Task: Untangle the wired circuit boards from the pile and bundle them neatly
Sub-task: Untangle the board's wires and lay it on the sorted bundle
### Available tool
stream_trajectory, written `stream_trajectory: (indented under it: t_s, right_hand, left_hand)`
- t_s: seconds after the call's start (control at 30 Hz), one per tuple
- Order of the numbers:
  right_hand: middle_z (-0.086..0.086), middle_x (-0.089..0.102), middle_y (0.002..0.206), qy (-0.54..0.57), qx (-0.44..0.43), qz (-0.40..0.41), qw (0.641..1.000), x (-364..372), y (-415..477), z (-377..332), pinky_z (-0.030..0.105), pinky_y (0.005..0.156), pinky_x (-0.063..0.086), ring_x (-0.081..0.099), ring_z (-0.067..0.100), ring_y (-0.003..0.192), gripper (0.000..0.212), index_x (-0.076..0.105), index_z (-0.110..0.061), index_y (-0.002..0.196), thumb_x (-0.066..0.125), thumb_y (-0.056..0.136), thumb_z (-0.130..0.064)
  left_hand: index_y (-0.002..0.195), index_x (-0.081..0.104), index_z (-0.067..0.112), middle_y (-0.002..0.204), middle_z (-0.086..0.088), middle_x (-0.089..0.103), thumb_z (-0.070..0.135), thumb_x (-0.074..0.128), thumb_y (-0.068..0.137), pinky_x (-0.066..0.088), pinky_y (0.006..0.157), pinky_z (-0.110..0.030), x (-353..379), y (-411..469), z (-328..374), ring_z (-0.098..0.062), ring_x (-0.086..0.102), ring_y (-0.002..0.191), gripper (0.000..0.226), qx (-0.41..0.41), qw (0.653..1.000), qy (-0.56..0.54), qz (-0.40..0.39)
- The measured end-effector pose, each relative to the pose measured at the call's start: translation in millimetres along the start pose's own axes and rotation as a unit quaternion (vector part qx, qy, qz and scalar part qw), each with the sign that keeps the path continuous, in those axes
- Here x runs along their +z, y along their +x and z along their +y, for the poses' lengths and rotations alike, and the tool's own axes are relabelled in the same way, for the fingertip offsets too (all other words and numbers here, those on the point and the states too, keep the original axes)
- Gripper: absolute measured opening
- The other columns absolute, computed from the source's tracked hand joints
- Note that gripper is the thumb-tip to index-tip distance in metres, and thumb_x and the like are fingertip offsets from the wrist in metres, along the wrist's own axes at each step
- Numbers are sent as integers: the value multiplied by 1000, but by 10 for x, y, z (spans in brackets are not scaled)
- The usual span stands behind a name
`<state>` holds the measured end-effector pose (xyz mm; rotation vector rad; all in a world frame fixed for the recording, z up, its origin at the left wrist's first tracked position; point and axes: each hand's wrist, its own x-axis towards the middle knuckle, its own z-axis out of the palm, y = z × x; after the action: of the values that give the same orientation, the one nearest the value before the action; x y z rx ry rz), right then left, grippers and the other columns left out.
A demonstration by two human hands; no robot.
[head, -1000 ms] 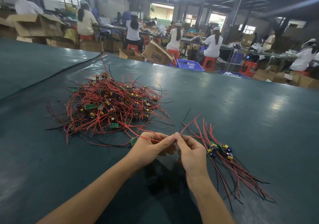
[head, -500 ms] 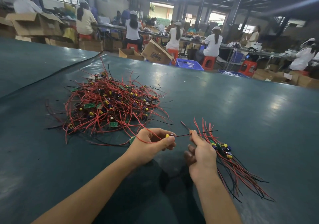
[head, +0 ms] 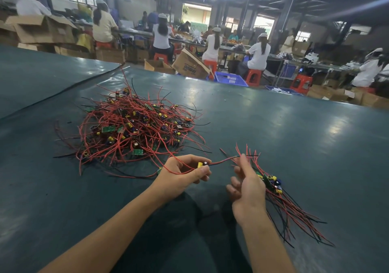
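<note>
Both hands are working just on the near side of the pile (head: pixel 134 125), the tangle I am taking as my landmark; the left hand (head: pixel 183 176) is curling its fingers and pinching one small circuit board (head: pixel 202 164) between thumb and forefinger, with a red wire looping back from it over the knuckles toward the pile's near edge; the right hand (head: pixel 246 186) is lifting just to the right, forefinger and thumb seemingly nipping the far end of that board's lead (head: pixel 223 161), its other fingers hanging loosely curled and holding nothing. I am reading the grip like this: the two hands are drawing the lead out straight between them so it is running true before joining the bundle (head: pixel 273 181); that bundle is lying on the table (head: pixel 294 135) to the right of the pile and nearer me, just beside the right hand, boards gathered together and wires fanning toward me; whether the hand is touching it I cannot tell. Room is looking generous; bare surface is showing right of the pile and beyond it up to the far edge, while left of the pile a raised seam (head: pixel 61 94) is crossing the table, well apart from the hands; the trailing red loop is what I am judging likeliest to drag neighbours out of the pile.
</note>
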<state>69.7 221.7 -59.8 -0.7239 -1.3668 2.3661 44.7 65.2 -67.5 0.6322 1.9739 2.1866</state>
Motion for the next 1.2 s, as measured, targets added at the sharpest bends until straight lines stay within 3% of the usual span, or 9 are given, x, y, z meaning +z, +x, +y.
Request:
stream_trajectory:
  t_s: [0.2, 0.33, 0.43, 0.53, 0.67, 0.77, 0.93, 1.03, 1.2]
  right_hand:
    - [0, 60, 60, -150, -30, -138, 979, 120, -223, 171, 22, 44, 37, 47, 12, 49, 23, 79, -20, 75, 70, 86, -39]
    - [-12, 47, 45, -142, -61, -136, 979, 156, -256, 211, 18, 37, 31, 34, 3, 38, 26, 80, -25, 71, 65, 91, -33]
    - [-10, 49, 47, -132, -66, -134, 980, 169, -258, 241, 19, 40, 33, 38, 5, 43, 22, 81, -23, 76, 66, 90, -32]
    - [1, 70, 64, -114, -67, -139, 981, 189, -265, 268, 29, 58, 46, 59, 17, 61, 21, 81, -22, 76, 67, 90, -28]
    - [6, 76, 75, -95, -70, -140, 983, 191, -248, 230, 26, 59, 56, 71, 17, 69, 24, 81, -19, 73, 66, 91, -18]
    - [8, 76, 78, -93, -57, -124, 986, 186, -222, 164, 33, 70, 59, 72, 19, 75, 20, 81, -17, 73, 69, 89, -16]
    - [-14, 61, 53, -113, -35, -79, 990, 155, -196, 89, 22, 48, 44, 52, 5, 51, 21, 81, -24, 72, 69, 89, -25]
    - [-14, 45, 48, -91, -22, -39, 995, 111, -118, 23, 20, 46, 35, 37, 6, 48, 18, 81, -21, 74, 70, 88, -25]
    - [-8, 40, 53, 4, -8, -16, 1000, 21, 37, -139, 15, 32, 22, 27, 3, 33, 14, 73, -8, 87, 63, 93, -16]
  left_hand:
    - [102, 73, 17, 87, -7, 75, 26, 71, 82, 53, 70, -23, -20, -6, 11, -17, 70, 79, 22, 10, 999, 18, -26]
    - [94, 64, 15, 79, -6, 73, 46, 75, 70, 54, 68, -27, 22, 6, -3, -17, 68, 71, 40, -20, 1000, 4, 10]
    - [81, 62, 15, 73, -5, 71, 54, 71, 69, 52, 70, -32, 42, 11, -21, -17, 67, 68, 41, -50, 999, 13, 15]
    - [69, 69, 19, 72, -5, 70, 50, 65, 77, 53, 69, -25, 78, -15, -5, -15, 66, 68, 32, -68, 997, -18, -25]
    - [67, 70, 18, 69, -2, 68, 33, 60, 90, 50, 64, -20, 117, -41, 40, -12, 64, 65, 29, -48, 997, -45, -28]
    - [60, 65, 16, 59, 0, 64, 23, 57, 95, 46, 62, -18, 148, -33, 34, -11, 58, 56, 36, -33, 999, -13, -8]
    - [56, 61, 11, 56, -5, 63, 20, 54, 97, 46, 63, -22, 184, -30, 32, -16, 55, 56, 43, -11, 1000, 20, 6]
    - [57, 62, 10, 55, -6, 62, 21, 56, 97, 46, 62, -23, 187, -35, 28, -19, 55, 57, 41, -4, 1000, 9, 3]
    - [54, 61, 18, 54, -4, 60, 38, 60, 84, 45, 60, -25, 232, -42, 56, -17, 54, 54, 37, 2, 1000, 14, -14]
